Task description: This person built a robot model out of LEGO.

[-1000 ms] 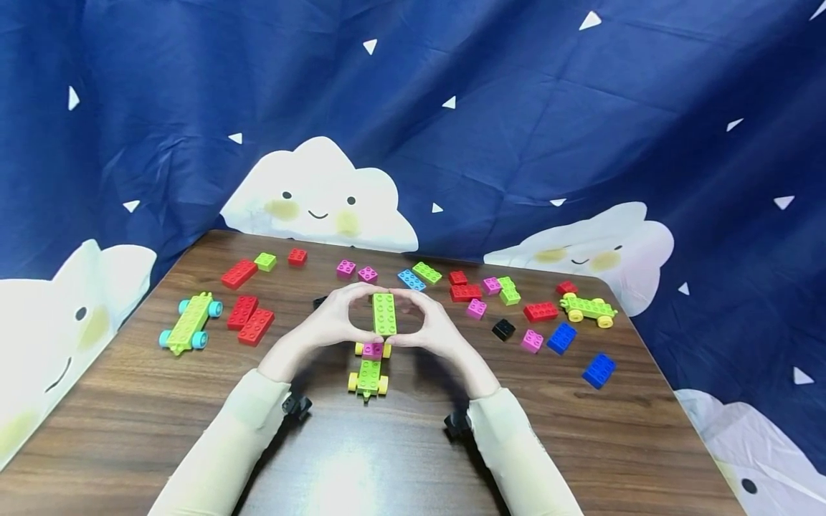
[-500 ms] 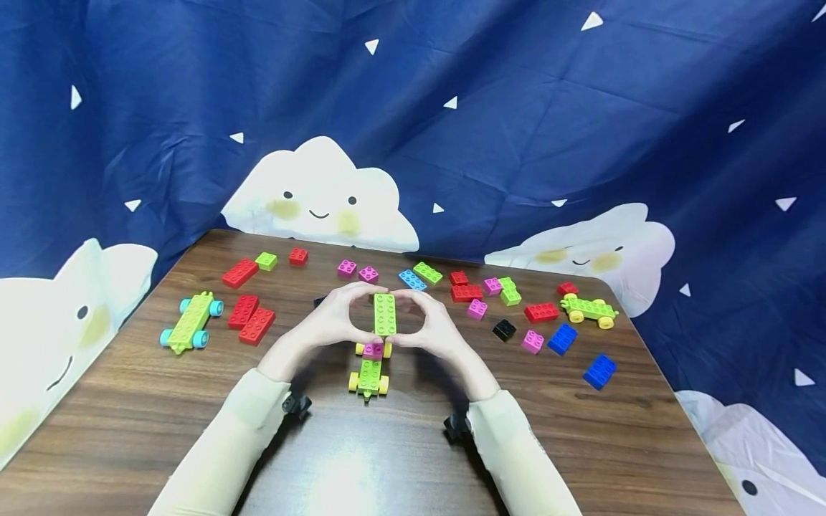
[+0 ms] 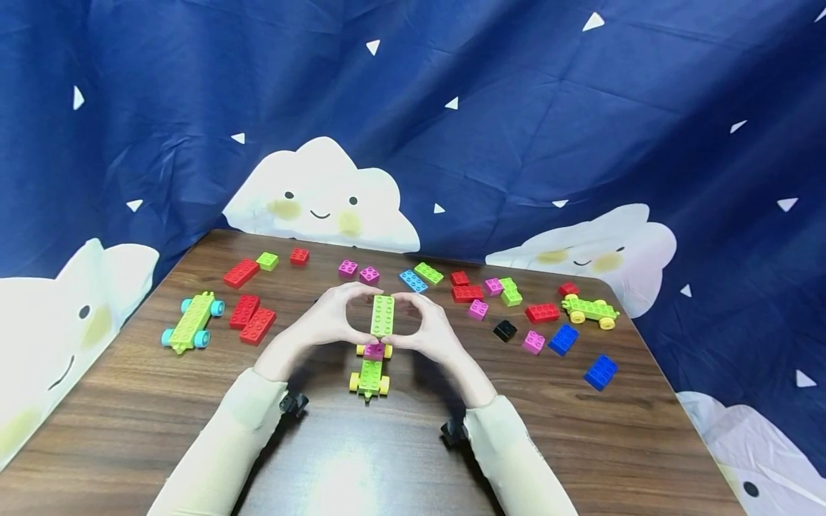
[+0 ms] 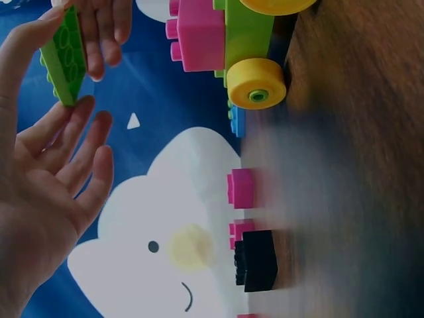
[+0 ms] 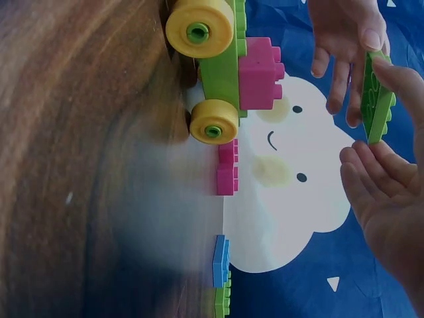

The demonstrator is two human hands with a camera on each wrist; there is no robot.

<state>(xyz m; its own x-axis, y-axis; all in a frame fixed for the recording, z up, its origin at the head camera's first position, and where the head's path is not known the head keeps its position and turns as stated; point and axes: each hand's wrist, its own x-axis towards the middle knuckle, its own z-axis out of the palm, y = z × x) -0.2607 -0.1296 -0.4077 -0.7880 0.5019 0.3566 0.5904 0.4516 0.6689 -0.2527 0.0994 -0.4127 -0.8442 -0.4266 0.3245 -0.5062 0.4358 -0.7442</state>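
In the head view my left hand and right hand pinch a thin lime-green building plate between them, thumbs at its near end and fingers at its far end. Studs face up on it. Below it stands a lime-green toy car base with yellow wheels, carrying a pink brick. Both wrist views show a gap between the plate and the pink brick. Part of the car base is hidden under the plate and hands in the head view.
On the wooden table, a lime base with blue wheels and several red bricks lie left. Another yellow-wheeled base, blue bricks and a black brick lie right. More small bricks line the back, before a blue curtain.
Both hands, with the plate between them, have shifted very slightly left relative to the car base. Their pinch is the same, and the bricks on the table have stayed put.
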